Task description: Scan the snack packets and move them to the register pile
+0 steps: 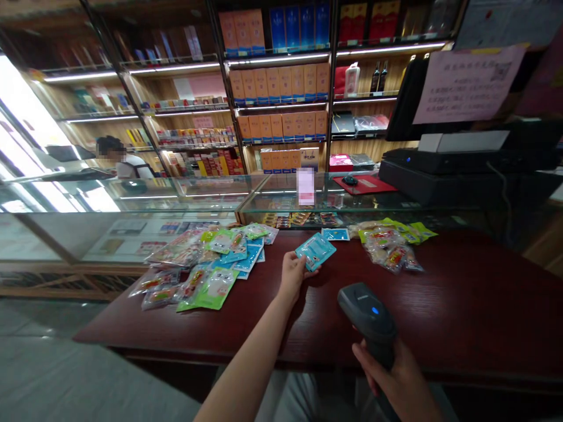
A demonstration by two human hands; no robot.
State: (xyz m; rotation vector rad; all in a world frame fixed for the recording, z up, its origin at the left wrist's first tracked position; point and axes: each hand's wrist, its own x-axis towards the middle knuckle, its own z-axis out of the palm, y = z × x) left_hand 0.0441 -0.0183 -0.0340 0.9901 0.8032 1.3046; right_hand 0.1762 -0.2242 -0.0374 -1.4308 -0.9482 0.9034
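Note:
My left hand (294,273) grips a light-blue snack packet (317,251) by its near left edge, just above the dark red tabletop. In my right hand (391,372) is a black barcode scanner (368,313) with a blue light on top, its head pointing toward the packet. Another blue packet (335,234) lies flat behind the held one. To the left spreads a pile of snack bags, with a green packet (215,288) at its near side and blue packets (250,258) behind. A smaller heap of clear and yellow-green bags (391,240) lies to the right.
A glass display counter (185,196) borders the table's far side. A monitor (407,97) and a black printer-like machine (461,167) stand at the back right, near a mouse (350,180) on a red mat. Stocked shelves line the wall. A person (127,161) is at the far left.

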